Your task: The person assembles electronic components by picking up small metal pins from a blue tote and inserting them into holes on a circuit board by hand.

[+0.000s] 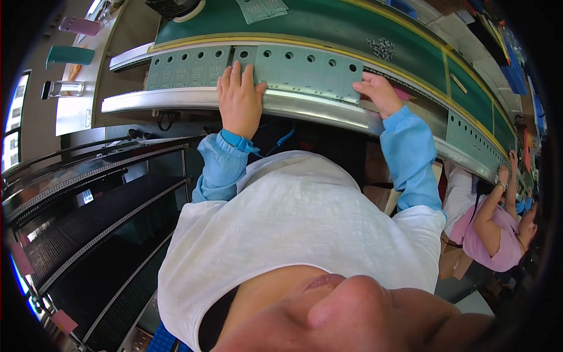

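Note:
Two pale green circuit board panels, each with a row of round holes, lie end to end between the rails of a conveyor. My left hand lies with its fingers stretched flat over the seam, touching the left end of the right-hand circuit board panel. The left-hand panel runs off to the left of that hand. At the other end of the right-hand panel, my right hand grips its edge between thumb and fingers; some fingertips are hidden. Both forearms wear light blue sleeves, and a blue band circles my left wrist.
A shiny metal rail runs along the near side. Beyond the conveyor, a green work surface holds a pile of small metal parts and several loose boards. A co-worker is at the right; a black rack stands left.

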